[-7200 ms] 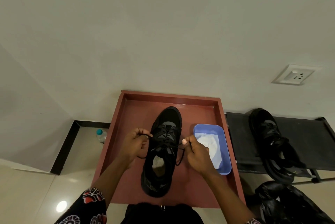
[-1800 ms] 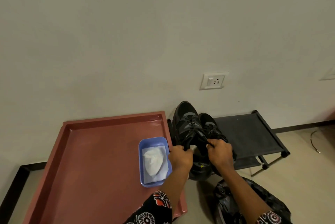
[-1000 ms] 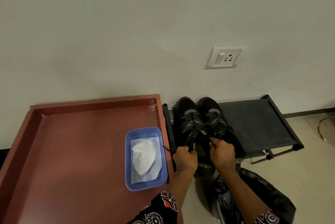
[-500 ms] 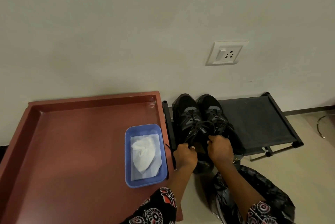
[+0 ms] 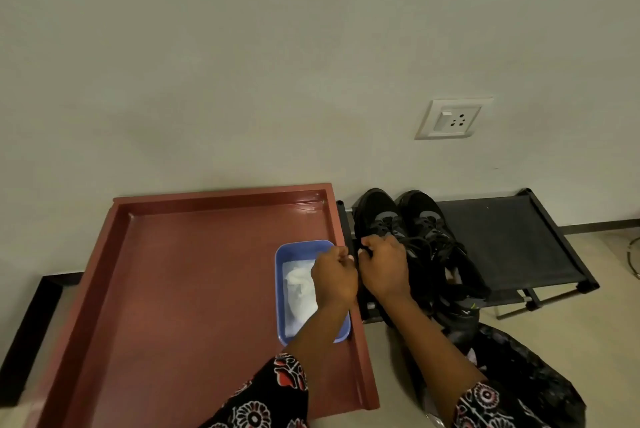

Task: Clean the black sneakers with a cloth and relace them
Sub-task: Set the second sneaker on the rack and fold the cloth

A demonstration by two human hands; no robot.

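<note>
Two black sneakers (image 5: 408, 230) stand side by side on the left end of a low black rack (image 5: 512, 240), toes toward the wall. The person's hands meet over the left-hand sneaker, close together. The right hand (image 5: 384, 266) is curled, its fingers closed on a black lace at the shoe's throat. The left hand (image 5: 334, 273) is also curled, fingertips pinched together beside the right hand; whether it has hold of a lace end cannot be told, as the strand is too thin and dark to trace.

A red-brown tray (image 5: 194, 275) lies on the floor just beside the rack, its far rim against the wall. A blue tub (image 5: 287, 249) sits at the tray's right edge. A white cloth (image 5: 298, 292) lies crumpled inside the tub, partly covered by the left forearm.

A black plastic bag (image 5: 526, 379) lies on the floor near the rack's front edge. A wall socket (image 5: 453, 118) is mounted above the rack. Both forearms show floral-patterned sleeves (image 5: 273, 396).
</note>
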